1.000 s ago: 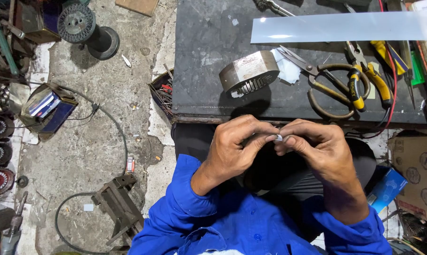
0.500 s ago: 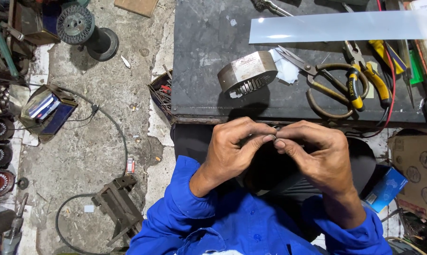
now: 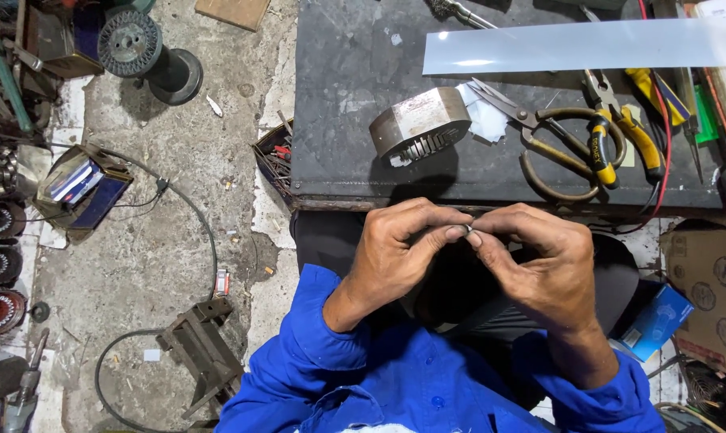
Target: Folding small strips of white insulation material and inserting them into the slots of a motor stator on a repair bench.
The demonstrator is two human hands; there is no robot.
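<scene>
Small metal piece [image 3: 469, 230]: pinched between both hands' fingertips
Left hand [image 3: 399, 255]: fingers curled, gripping it
Right hand [image 3: 539, 265]: fingers closed on it
Nearby: stator core [image 3: 421, 124] on the workbench [image 3: 339, 96]

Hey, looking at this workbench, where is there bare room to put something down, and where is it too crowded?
The left part of the dark bench is bare, from its left edge to the metal stator core. A smaller patch lies between the core and the white strip. The right end is crowded: scissors, yellow-handled pliers, red wire. Both hands pinch a small piece below the front edge.
</scene>
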